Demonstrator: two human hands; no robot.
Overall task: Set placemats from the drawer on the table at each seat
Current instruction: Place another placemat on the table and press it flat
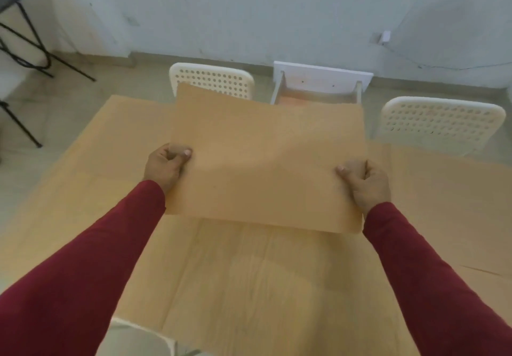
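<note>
Both hands grip one tan placemat (266,159) above the table (249,286): left hand (166,166) pinches its left edge, right hand (365,181) its right edge.

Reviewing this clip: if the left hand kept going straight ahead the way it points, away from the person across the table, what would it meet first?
Probably the white perforated chair at the table's far edge. The left hand, gripping the placemat, appears raised above the tabletop, though depth is hard to judge.

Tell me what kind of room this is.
Probably a plain dining area: a wooden table, white perforated chairs drawn up on its far side, and an open drawer between them. Both hands hold a placemat.
</note>
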